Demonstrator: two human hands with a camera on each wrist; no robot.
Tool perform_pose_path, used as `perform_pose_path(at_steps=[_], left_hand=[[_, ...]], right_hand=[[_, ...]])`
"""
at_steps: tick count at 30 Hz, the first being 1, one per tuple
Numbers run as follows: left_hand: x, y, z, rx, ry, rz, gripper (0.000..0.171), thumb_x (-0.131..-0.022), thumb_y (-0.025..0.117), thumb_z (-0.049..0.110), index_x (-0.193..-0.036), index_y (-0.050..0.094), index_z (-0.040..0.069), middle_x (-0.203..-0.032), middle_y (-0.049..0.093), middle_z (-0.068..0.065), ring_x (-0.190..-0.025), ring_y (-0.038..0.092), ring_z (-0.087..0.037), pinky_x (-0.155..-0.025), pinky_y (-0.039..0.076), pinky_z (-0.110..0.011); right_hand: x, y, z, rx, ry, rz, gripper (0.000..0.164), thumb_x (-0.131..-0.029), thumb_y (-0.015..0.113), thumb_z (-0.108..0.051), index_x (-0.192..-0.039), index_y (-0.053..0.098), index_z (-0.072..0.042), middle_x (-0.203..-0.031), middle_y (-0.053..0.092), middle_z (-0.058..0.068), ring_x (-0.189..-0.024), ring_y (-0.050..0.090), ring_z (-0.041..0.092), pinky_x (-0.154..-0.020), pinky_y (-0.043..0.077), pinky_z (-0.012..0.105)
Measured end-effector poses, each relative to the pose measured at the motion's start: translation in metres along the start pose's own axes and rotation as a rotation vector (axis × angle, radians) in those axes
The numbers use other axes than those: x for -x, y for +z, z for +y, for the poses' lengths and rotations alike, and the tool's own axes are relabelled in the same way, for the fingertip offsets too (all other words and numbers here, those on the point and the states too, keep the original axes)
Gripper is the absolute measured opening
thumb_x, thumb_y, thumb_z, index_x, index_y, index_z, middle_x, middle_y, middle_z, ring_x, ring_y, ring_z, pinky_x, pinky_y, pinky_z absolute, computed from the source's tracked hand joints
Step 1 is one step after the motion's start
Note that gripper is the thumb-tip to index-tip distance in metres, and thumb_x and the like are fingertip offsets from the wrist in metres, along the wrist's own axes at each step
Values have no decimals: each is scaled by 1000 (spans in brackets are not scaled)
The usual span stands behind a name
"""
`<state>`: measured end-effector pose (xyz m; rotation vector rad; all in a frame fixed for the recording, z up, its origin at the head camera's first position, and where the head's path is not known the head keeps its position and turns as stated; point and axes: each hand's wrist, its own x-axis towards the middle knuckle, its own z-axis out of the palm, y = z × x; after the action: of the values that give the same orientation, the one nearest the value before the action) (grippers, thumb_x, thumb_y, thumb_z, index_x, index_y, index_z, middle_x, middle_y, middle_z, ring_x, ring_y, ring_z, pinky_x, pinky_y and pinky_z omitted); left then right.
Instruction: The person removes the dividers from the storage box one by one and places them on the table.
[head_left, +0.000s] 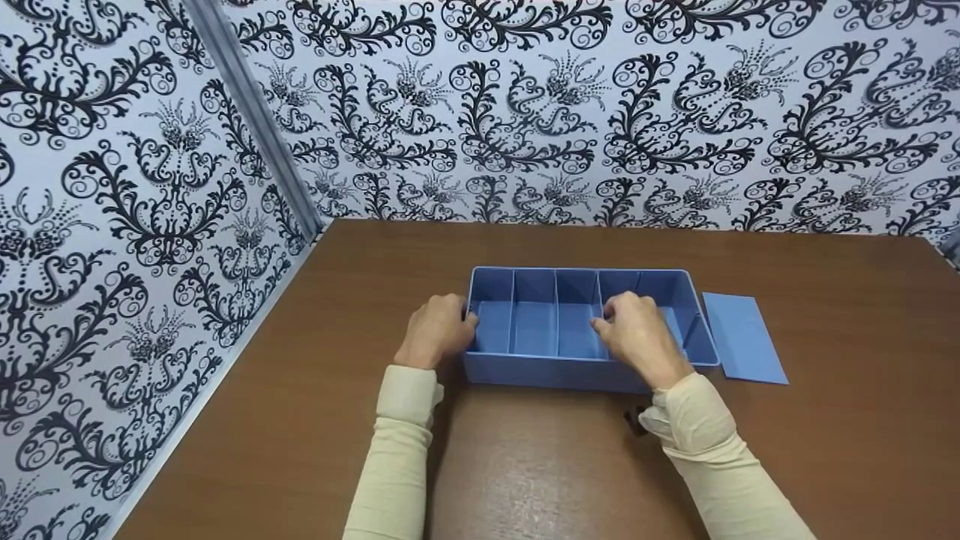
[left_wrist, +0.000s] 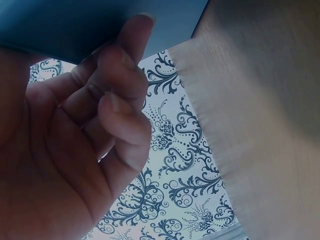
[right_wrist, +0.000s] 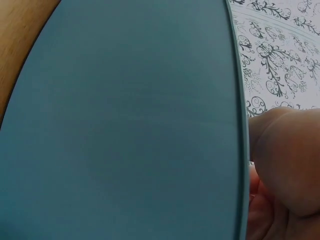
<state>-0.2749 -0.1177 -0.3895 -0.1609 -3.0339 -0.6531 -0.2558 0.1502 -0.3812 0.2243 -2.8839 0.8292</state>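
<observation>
A long blue box (head_left: 547, 371), split crosswise by thin upright dividers, sits on the table. At its left end my left hand (head_left: 436, 330) grips the end wall, thumb over the rim and fingers outside. The left wrist view has these curled fingers (left_wrist: 122, 95) against the box's blue surface. My right hand (head_left: 637, 334) reaches over the front wall and pinches a divider (head_left: 599, 289) right of the box's middle. In the right wrist view the box's outer wall fills most of the picture and hides the right fingertips.
A flat blue panel (head_left: 742, 337) lies on the brown table (head_left: 525, 465) just right of the box. A small dark object (head_left: 636, 420) lies beside my right wrist, partly covered by the sleeve. Patterned walls (head_left: 525, 112) stand behind and to the left.
</observation>
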Motion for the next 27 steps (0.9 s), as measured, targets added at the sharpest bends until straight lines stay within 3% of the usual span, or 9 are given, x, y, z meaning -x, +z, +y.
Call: perform_pose_path(at_steps=[7,14,20,27], left_hand=[[0,0,0,-3,2,0,27,-97,57,24,-107,71,3,-100,70,-13,-82,63,-26,-80,51,-47],[-1,1,0,-1,-1,4,26,-97,57,23,-106,71,3,-98,70,-13,-81,62,-26,-79,51,-47],[-2,1,0,-25,5,11,22,-96,56,21,-92,70,5,-89,69,-11,-75,61,-25,-73,50,-45],[-2,1,0,-22,4,8,21,-97,57,21,-94,70,4,-90,69,-12,-76,61,-25,-74,51,-45]], right_hand=[[0,1,0,-4,0,12,19,-91,68,-14,-90,73,5,-84,69,18,-66,58,24,-65,50,44],[0,1,-1,-5,1,19,16,-90,67,-10,-81,71,2,-71,63,11,-60,54,21,-57,45,38],[2,1,-1,-5,-47,74,13,-85,67,-5,-74,69,3,-68,64,11,-60,54,24,-59,47,43],[2,2,-1,-5,-38,83,13,-85,66,-5,-75,69,3,-70,65,13,-62,55,25,-61,48,45]])
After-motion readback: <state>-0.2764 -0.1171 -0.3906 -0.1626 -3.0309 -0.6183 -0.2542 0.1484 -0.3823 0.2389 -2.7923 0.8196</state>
